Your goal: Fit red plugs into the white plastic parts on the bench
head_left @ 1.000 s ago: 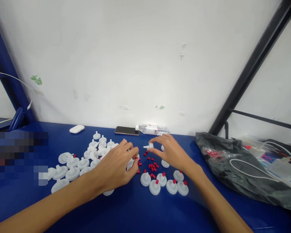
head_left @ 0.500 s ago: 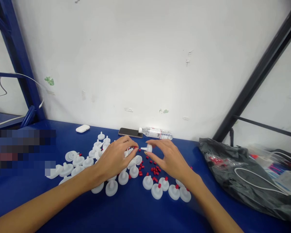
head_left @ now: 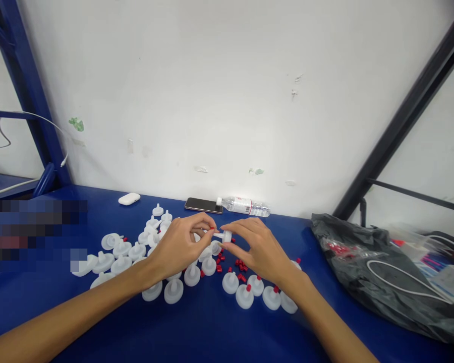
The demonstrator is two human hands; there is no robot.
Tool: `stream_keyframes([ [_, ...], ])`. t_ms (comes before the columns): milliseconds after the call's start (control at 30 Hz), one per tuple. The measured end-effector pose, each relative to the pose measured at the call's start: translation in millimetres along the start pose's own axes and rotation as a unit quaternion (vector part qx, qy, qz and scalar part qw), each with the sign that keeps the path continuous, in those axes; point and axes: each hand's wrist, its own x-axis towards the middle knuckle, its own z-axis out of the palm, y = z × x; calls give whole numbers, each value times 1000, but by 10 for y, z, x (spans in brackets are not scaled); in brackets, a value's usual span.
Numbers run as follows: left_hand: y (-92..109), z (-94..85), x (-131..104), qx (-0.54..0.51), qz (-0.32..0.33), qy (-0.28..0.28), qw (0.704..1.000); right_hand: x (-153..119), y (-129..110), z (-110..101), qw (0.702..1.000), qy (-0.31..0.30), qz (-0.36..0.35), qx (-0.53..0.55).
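Observation:
Between thumb and fingers, my right hand (head_left: 259, 244) grips a white nozzle cap (head_left: 227, 236) by its round base, its spout pointing left. My left hand (head_left: 185, 242) pinches a small red cap (head_left: 212, 229), mostly hidden by the fingertips, right at the spout's tip. Whether the red cap is seated on the spout I cannot tell. Loose red caps (head_left: 241, 265) lie below the hands. Many bare white nozzle caps (head_left: 173, 291) spread around and under my left forearm. Several nozzle caps with red tips (head_left: 244, 296) stand near my right wrist.
A phone (head_left: 203, 205) and a lying water bottle (head_left: 245, 206) are by the wall, with a white case (head_left: 129, 199) to the left. On the right, a dark plastic bag (head_left: 363, 272) carries a cable and small packets. A blurred patch covers the left edge.
My right hand has moved left with the white nozzle cap, bringing its spout to my left fingertips. My left hand has stayed nearly in place with the red cap.

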Motion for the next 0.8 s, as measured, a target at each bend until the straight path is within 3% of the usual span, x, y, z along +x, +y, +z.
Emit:
stream_keyframes([
  [233,38,-13,-25,-9,-20,-30,999,-15,10,3,1000,15,-15,-5],
  [800,-5,-37,48,-46,-36,-28,998,-13,33,-1,998,47,-26,-33],
])
